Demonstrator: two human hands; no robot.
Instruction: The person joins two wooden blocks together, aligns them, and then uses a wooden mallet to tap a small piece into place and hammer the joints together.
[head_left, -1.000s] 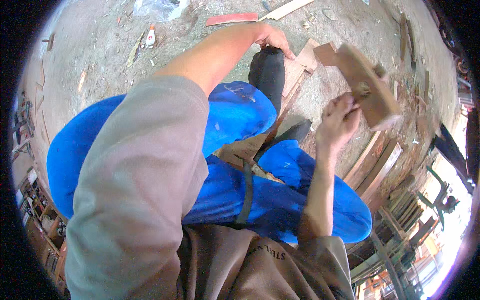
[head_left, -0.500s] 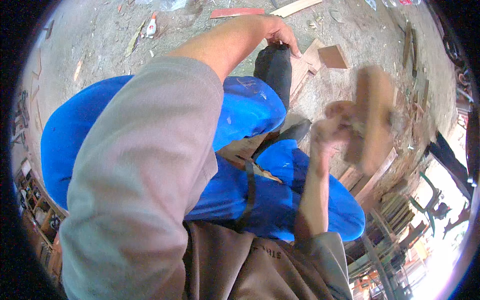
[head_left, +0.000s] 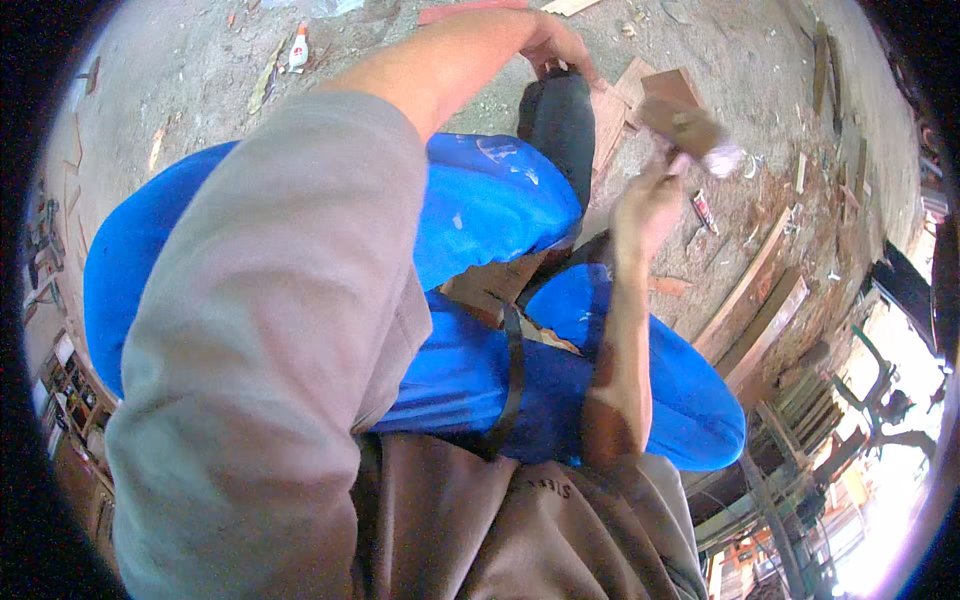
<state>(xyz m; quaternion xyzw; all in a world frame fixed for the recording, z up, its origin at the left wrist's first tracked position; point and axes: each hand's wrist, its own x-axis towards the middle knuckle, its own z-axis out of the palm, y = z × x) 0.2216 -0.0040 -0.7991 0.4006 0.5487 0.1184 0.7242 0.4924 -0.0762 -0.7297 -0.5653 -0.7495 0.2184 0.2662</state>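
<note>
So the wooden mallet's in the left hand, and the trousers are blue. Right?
Wrong hand: the head view shows the wooden mallet in the right hand. The left hand is at the pale board. Trousers are blue, yes.

It's a rough woodworking shop I'm standing in: boards [head_left: 768,322] strewn over the gritty floor [head_left: 205,110], a mallet [head_left: 684,128] and crowded shelves [head_left: 72,462].

Worn: loose grey-brown, short-sleeved cloth shirt [head_left: 270,270], dark lettering [head_left: 545,488] on front; bright blue cloth trousers [head_left: 490,215], pale-smudged at one knee; narrow dark strap [head_left: 515,370]; black footwear [head_left: 563,120].
</note>
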